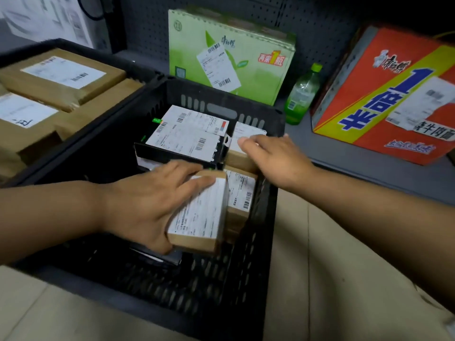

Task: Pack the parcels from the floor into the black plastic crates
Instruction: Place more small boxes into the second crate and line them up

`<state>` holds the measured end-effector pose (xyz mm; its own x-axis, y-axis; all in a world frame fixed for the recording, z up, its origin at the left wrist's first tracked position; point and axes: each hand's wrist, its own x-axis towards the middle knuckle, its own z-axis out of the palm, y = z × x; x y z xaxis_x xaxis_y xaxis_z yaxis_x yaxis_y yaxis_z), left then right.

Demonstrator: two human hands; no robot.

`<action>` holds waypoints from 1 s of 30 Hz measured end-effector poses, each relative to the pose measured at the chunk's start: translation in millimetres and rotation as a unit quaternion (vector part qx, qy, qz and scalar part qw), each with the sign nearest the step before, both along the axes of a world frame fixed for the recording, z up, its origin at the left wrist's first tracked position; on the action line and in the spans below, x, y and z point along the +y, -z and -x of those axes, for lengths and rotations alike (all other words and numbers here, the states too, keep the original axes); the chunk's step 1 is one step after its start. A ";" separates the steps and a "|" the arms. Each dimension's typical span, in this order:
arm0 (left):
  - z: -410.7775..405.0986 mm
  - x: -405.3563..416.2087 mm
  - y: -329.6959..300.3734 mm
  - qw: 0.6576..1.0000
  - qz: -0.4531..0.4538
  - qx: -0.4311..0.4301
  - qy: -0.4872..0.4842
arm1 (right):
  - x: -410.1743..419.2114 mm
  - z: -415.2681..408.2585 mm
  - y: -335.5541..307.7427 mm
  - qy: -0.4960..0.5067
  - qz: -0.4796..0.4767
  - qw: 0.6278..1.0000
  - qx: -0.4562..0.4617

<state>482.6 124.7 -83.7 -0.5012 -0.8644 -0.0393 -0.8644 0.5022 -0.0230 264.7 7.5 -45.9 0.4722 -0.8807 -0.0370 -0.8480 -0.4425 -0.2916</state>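
A black plastic crate [241, 267] stands on the floor in front of me. Inside it my left hand [147, 203] grips a small brown parcel [199, 217] with a white label, thumb under its near end, fingers over its top. My right hand [268, 153] rests with straight fingers on another small brown parcel [240, 158] at the crate's far right. Between them lies a third brown parcel [240, 190]. A black box [182, 139] with white labels lies in the crate's far middle.
A second black crate [73, 49] at the left holds large brown parcels [61, 77]. Behind stand a green carton [229, 55], a green bottle [301, 94] and a red carton [384, 94] on a grey shelf. Beige floor lies at the right.
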 end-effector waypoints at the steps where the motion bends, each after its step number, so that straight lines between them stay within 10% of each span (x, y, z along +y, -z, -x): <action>1: 4.2 2.4 5.8 0.999 -0.032 -0.010 0.018 | -8.2 0.9 5.4 -0.001 0.003 1.000 0.003; 11: 51.6 -0.2 68.6 0.973 -0.207 -0.068 0.080 | -17.1 2.1 39.4 0.007 0.052 0.995 0.079; 30: 57.3 1.5 153.9 0.970 -0.128 -0.139 0.151 | -21.0 0.3 47.8 0.023 0.057 0.998 -0.007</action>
<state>425.3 126.3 -237.6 -0.6695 -0.6236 -0.4036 -0.6548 0.7520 -0.0757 264.4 -13.4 -93.7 0.4301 -0.9001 0.0700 -0.8649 -0.4330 -0.2537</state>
